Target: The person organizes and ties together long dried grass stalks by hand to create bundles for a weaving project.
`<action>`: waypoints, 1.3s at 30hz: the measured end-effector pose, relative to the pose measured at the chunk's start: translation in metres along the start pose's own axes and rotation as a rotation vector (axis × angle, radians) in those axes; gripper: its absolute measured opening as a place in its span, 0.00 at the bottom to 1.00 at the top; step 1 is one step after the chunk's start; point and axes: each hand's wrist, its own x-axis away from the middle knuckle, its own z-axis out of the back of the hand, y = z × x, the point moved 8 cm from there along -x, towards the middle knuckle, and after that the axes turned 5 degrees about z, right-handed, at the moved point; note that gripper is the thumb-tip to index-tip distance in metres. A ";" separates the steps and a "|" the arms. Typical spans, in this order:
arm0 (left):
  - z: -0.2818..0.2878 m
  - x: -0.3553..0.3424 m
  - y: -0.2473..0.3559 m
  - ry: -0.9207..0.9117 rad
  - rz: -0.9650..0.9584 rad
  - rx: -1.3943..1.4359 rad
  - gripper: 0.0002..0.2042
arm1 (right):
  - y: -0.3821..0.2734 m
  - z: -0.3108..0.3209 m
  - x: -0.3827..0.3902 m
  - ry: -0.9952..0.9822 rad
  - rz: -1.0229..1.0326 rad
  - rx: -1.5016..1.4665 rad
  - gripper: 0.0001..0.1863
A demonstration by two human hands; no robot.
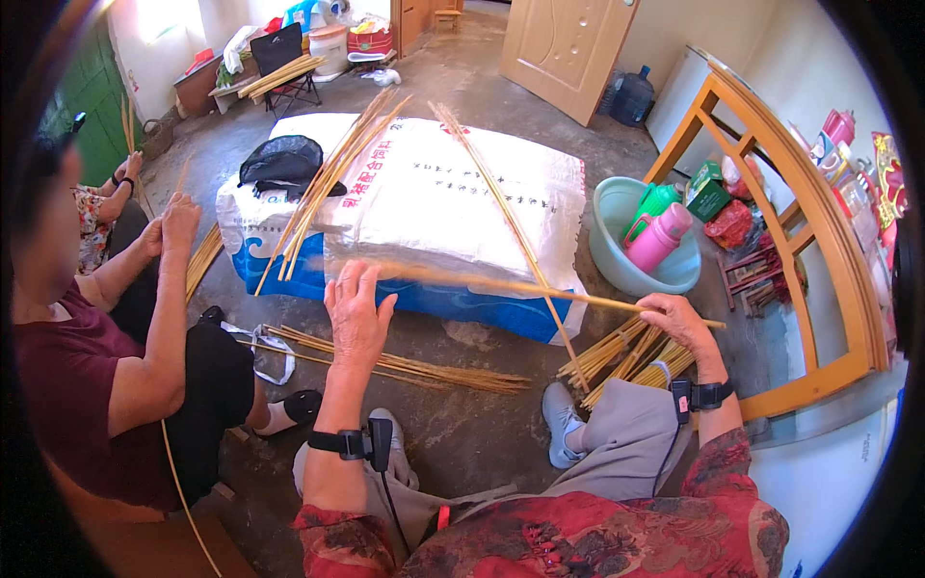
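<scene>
My right hand (677,319) pinches one end of a long thin bamboo strip (501,283) that runs leftward over the edge of a white and blue sack (453,193). My left hand (356,313) is raised with fingers spread, just below the strip's blurred left end; I cannot tell whether it touches it. A bundle of bamboo strips (626,354) lies under my right hand beside my knee. Another loose bundle (405,366) lies on the floor below my left hand.
A seated person (106,366) at left holds strips in both hands. More strips (328,178) and a black bag (284,159) lie on the sack. A teal basin (617,260) with pink and green flasks and a wooden frame (819,231) stand at right.
</scene>
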 end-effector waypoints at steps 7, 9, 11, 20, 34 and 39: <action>-0.020 0.006 0.009 -0.089 0.002 0.181 0.14 | 0.017 0.005 -0.061 0.287 -0.113 -0.388 0.10; -0.042 0.016 0.015 -0.256 -0.019 0.150 0.13 | 0.012 -0.005 -0.093 0.344 -0.129 -0.527 0.09; -0.044 0.016 0.022 -0.309 -0.022 0.162 0.13 | 0.015 -0.015 -0.123 0.381 -0.168 -0.598 0.09; -0.053 0.021 0.018 -0.419 -0.025 0.007 0.11 | 0.028 -0.081 -0.263 0.431 -0.110 -0.240 0.11; -0.065 0.033 0.018 -0.615 0.018 0.037 0.12 | -0.001 -0.113 -0.298 0.436 -0.227 0.348 0.10; -0.067 0.035 0.025 -0.617 -0.002 0.034 0.12 | -0.027 -0.109 -0.286 0.438 -0.121 0.364 0.11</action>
